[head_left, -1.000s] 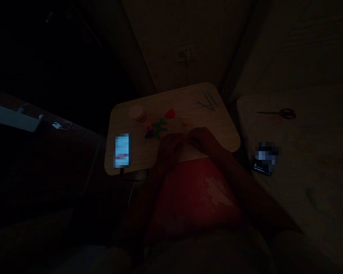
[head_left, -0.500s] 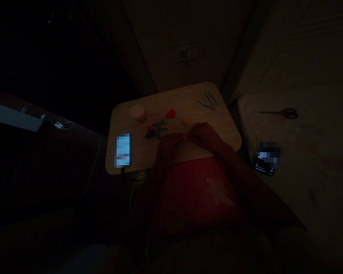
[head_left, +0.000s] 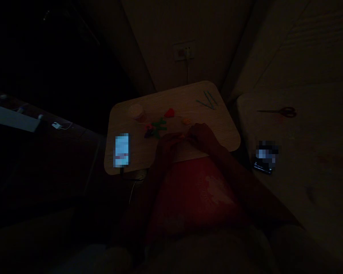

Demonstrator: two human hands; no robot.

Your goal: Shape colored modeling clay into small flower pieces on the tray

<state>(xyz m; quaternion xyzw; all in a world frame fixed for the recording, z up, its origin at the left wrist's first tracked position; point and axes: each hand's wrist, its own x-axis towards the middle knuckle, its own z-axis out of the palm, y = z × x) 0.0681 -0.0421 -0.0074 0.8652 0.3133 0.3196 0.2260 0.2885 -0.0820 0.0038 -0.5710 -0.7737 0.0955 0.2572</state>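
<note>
In dim light my left hand [head_left: 169,144] and my right hand [head_left: 202,136] meet over the near part of a small wooden table [head_left: 228,142]. Their fingers are curled and closed around a small orange piece [head_left: 183,136], which looks like modelling clay and shows between the fingertips. Just beyond them lies a yellow-orange lump [head_left: 186,120]. A red lump [head_left: 169,112] sits farther back. Left of it are green strips [head_left: 159,123], touching or close to a dark purple lump [head_left: 149,133] and a pinkish-red piece [head_left: 148,126].
A pale-lidded tub [head_left: 135,110] stands at the table's back left. A lit phone [head_left: 121,150] with a cable lies at the left edge. Thin sticks [head_left: 207,101] lie at the back right. Scissors [head_left: 287,112] and a dark device [head_left: 264,161] rest on the surface to the right.
My fingers shift slightly around the small orange piece, which shows more than one second ago. The view sways a little; the things on the table stay in place.
</note>
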